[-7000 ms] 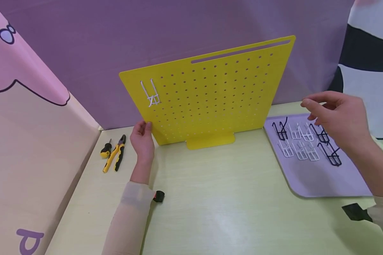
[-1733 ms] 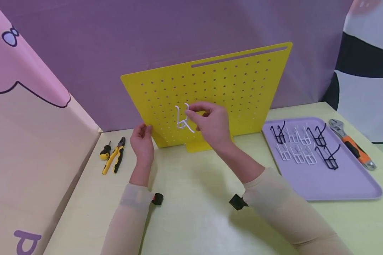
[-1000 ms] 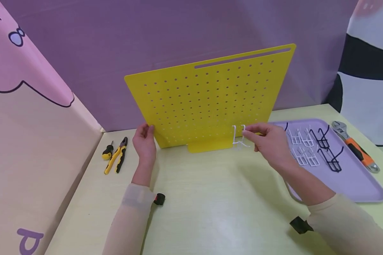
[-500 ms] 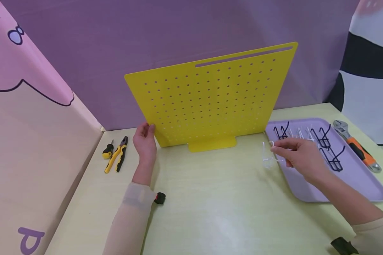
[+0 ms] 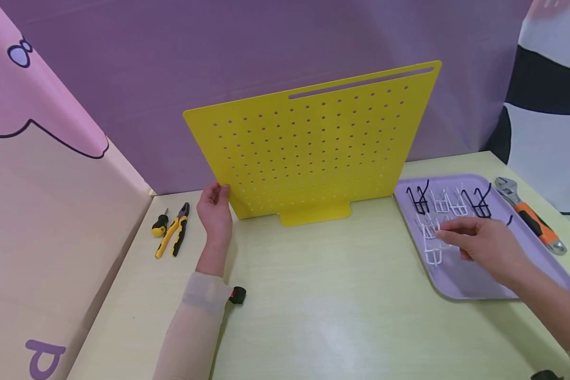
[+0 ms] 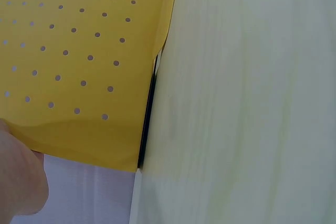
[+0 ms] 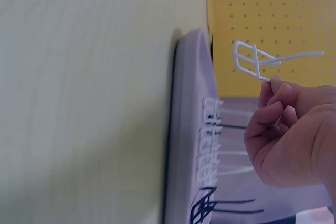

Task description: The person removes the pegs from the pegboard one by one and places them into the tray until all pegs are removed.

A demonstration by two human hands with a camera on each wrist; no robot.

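Note:
My left hand pinches the lower left edge of a yellow pegboard, which stands tilted on the table with bare holes across its face. In the left wrist view, part of that hand shows at the board's edge. Between thumb and fingertips, my right hand pinches a white wire pegboard hook. It holds the hook over the left part of a lilac tray. Beneath and beyond lie white hooks and black hooks; the right hand hides some of them.
Right of the tray lies an adjustable wrench with an orange and black handle. Yellow and black pliers and a stubby screwdriver lie left of the board. A purple backdrop rises behind the table.
The white hook hung at the board's upper left earlier. My right hand took hold of it and carried it rightward, off the board and over the tray. The left hand stayed at the board's edge.

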